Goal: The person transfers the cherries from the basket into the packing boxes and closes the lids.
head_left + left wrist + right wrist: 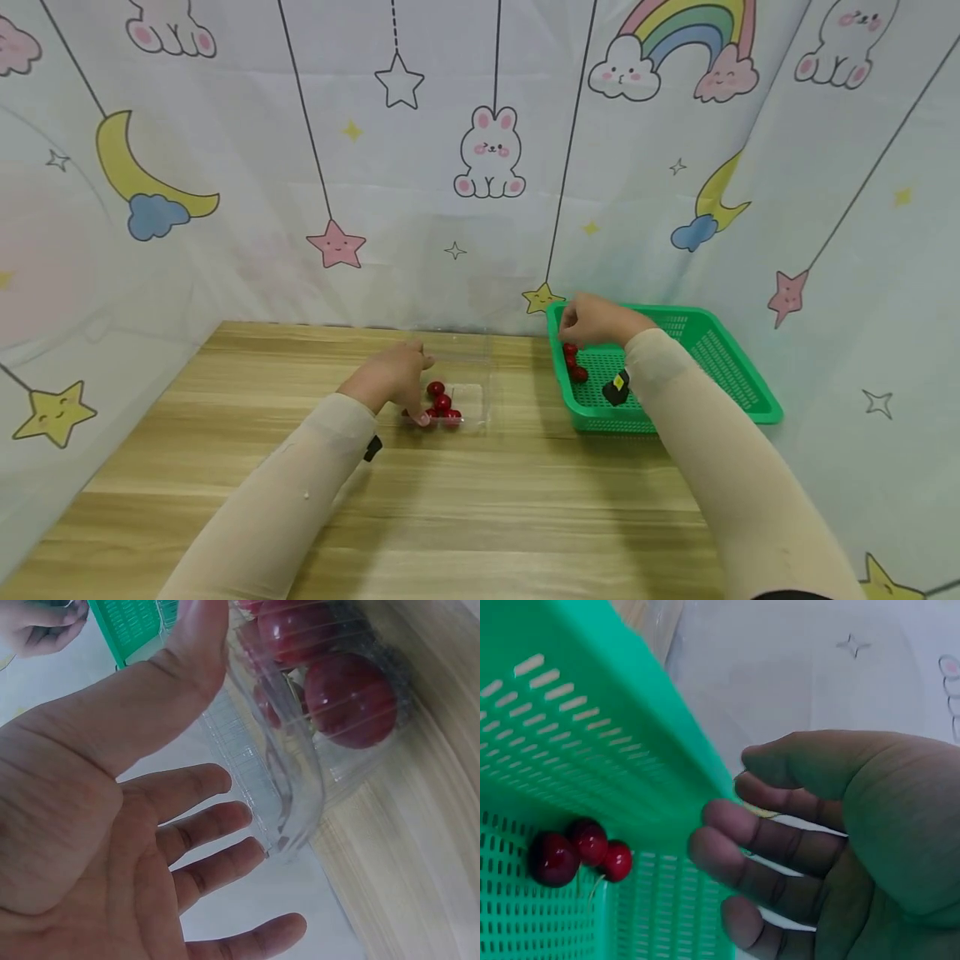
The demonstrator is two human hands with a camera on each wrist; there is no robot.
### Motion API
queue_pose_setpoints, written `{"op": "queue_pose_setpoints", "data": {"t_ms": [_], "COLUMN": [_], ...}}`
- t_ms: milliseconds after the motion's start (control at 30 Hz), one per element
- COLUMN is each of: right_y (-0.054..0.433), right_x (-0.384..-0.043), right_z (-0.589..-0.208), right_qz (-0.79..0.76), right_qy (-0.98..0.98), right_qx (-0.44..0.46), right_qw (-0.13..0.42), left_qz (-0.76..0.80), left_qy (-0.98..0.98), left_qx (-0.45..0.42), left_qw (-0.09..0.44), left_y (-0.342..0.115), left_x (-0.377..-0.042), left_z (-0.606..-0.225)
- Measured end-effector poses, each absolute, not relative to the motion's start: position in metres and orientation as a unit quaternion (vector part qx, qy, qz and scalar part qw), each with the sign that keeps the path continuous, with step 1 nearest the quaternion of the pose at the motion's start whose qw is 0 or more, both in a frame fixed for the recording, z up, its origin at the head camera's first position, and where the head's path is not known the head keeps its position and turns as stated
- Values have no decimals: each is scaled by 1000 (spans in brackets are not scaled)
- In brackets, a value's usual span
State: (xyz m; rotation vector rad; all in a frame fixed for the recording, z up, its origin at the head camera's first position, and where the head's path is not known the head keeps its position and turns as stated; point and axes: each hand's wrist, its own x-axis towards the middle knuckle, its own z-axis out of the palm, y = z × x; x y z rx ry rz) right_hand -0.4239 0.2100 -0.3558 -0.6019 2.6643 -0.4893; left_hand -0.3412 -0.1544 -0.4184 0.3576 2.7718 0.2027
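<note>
My left hand (393, 375) is at a clear plastic box (474, 407) holding several dark red cherries (442, 402). In the left wrist view its thumb (199, 645) lies over the box edge, and the other fingers spread loosely beside the clear wall. My right hand (596, 320) hovers above the back left corner of a green basket (750, 379), fingers loosely bent, with thumb and index tips close together. Nothing shows in its grasp. Below it, three cherries (553, 859) rest on the basket floor by the left wall.
The box's clear lid (453, 343) stands hinged back toward the wall. A wooden table (510, 517) lies under everything, and a patterned white cloth (420, 183) hangs behind it. Dark wrist cameras (617, 388) sit by the sleeves.
</note>
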Motion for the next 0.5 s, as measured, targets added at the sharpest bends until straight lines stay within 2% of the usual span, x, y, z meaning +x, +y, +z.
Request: {"op": "queue_pose_setpoints", "data": {"t_ms": [500], "right_y": [224], "right_x": [-446], "right_z": [-392], "right_qz": [-131], "right_qy": [937], "right_qx": [-145], "right_qw": [290], "left_qz": [69], "left_qy": [974], "left_qx": [127], "left_qw": [174], "left_y": [-154], "left_x": [-344], "left_z": [-420]}}
